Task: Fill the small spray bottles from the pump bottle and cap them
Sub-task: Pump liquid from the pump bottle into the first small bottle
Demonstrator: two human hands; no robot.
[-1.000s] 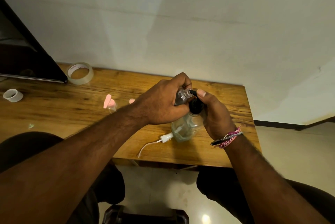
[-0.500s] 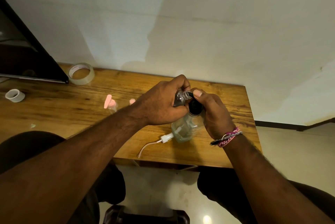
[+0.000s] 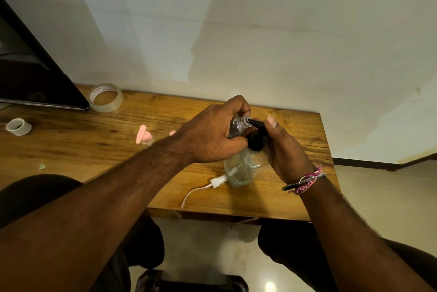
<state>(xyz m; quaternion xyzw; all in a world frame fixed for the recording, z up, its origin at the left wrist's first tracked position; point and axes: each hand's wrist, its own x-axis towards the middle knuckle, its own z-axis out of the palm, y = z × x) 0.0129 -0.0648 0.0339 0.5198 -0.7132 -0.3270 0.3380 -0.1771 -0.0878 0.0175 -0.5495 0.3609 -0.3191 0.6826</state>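
Note:
A clear pump bottle (image 3: 243,168) with a black pump head (image 3: 256,136) stands on the wooden table (image 3: 71,149). My left hand (image 3: 212,135) holds a small clear spray bottle (image 3: 237,126) tilted, its open neck against the black nozzle tip. My right hand (image 3: 283,147) wraps the pump head, thumb on top. A white spray cap with its dip tube (image 3: 218,181) lies on the table beside the pump bottle's base. A small bottle with a pink cap (image 3: 145,138) stands further left; another pink piece (image 3: 172,132) peeks out behind my left wrist.
A roll of clear tape (image 3: 105,97) lies at the back left beside a dark screen (image 3: 35,79). A small white ring (image 3: 18,126) sits at the far left. The table's front edge runs just below the pump bottle; the right edge lies past my right hand.
Both hands stay on the bottles. The pump head and my right thumb have risen slightly, showing more of the black nozzle at the small bottle's neck.

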